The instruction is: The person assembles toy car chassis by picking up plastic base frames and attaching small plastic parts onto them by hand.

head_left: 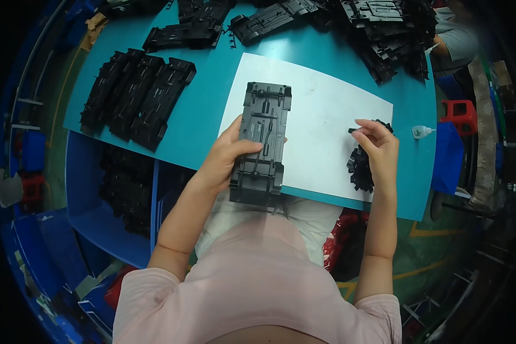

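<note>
My left hand [226, 157] grips a black plastic toy-car chassis [262, 135] along its left side, thumb lying across its face. The chassis is held up over the near edge of a white sheet [321, 94], long side pointing away from me. On the right, my right hand [378, 146] pinches a small black plastic part [352, 131] between thumb and fingertips. Just under that hand lies a pile of small black parts [360, 169], partly hidden by it. What exact kind the small part is, I cannot make out.
Several similar chassis stand in a row [163, 103] on the teal table [212, 74] at the left. More lie in a heap [384, 34] at the back right. A small white bottle [422, 132] is near the right edge. A blue bin [92, 203] holds black parts below left.
</note>
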Motion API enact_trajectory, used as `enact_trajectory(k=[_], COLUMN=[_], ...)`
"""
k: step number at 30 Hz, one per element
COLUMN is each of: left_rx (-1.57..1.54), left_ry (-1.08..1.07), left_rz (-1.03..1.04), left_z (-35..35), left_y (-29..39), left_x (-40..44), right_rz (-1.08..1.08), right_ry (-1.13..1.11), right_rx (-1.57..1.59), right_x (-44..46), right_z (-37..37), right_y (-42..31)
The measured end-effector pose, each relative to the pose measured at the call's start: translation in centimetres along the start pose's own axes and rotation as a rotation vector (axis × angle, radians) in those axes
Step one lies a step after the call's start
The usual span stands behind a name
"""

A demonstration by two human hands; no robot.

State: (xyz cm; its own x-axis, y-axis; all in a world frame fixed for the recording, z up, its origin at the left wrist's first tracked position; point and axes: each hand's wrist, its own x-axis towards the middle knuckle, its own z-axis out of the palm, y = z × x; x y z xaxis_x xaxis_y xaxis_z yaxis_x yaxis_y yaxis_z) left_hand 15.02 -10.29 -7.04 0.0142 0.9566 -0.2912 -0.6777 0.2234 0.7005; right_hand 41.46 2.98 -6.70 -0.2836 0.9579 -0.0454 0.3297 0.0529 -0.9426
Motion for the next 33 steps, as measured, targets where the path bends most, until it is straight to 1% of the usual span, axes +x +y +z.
enact_trajectory(k=[3, 4, 7, 10, 12, 13, 15, 20, 22, 28, 29, 31, 33], left_rx=[-0.016, 0.007, 0.008, 0.035, 0.012, -0.003, -0.008, -0.015, -0.058, -0.093, -0.093, -0.043, -0.046], left_ry=[0.034, 0.012, 0.002, -0.002, 0.009, 0.018, 0.015, 0.017, -0.065, -0.083, -0.083, 0.012, 0.012], left_rz=[0.024, -0.012, 0.0, -0.012, -0.014, -0.012, -0.01, -0.008, -0.022, -0.025, -0.025, 0.008, -0.001], left_z=[0.3, 0.0, -0.3, -1.2, -1.3, -1.3, -1.3, -1.4, -1.9, -1.8, -1.7, -1.3, -1.3], left_y=[-1.2, -1.4, -2.3, -2.6, -2.7, -2.7, -2.7, -2.6, -2.6, -2.4, -2.5, -2.7, -2.6], left_x=[0.3, 0.4, 0.6, 0.8, 0.7, 0.7, 0.7, 0.6, 0.5, 0.4, 0.4, 0.4, 0.4], right_rz=[0.019, 0.026, 0.077, 0.032, -0.115, -0.111, -0.214, -0.275, -0.288, -0.339, -0.355, -0.373, -0.381], right_ry=[-0.038, -0.039, -0.063, -0.063, -0.034, -0.039, -0.005, -0.004, -0.002, 0.023, 0.023, 0.023, 0.031], right_rx=[-0.105, -0.114, -0.186, -0.282, -0.438, -0.442, -0.554, -0.581, -0.585, -0.644, -0.647, -0.649, -0.653], right_x=[1.1, 1.3, 1.7, 1.9, 1.8, 1.7, 1.5, 1.2, 1.2, 1.3, 1.3, 1.3, 1.3], right_z=[0.8, 1.0, 1.6, 1.8, 2.0, 2.2, 2.5, 2.8, 2.9, 3.2, 3.3, 3.4, 3.5], right_y=[0.4, 0.4, 0.6, 1.2, 1.1, 1.0, 0.6, 0.5, 0.6, 0.7, 0.7, 0.7, 0.6])
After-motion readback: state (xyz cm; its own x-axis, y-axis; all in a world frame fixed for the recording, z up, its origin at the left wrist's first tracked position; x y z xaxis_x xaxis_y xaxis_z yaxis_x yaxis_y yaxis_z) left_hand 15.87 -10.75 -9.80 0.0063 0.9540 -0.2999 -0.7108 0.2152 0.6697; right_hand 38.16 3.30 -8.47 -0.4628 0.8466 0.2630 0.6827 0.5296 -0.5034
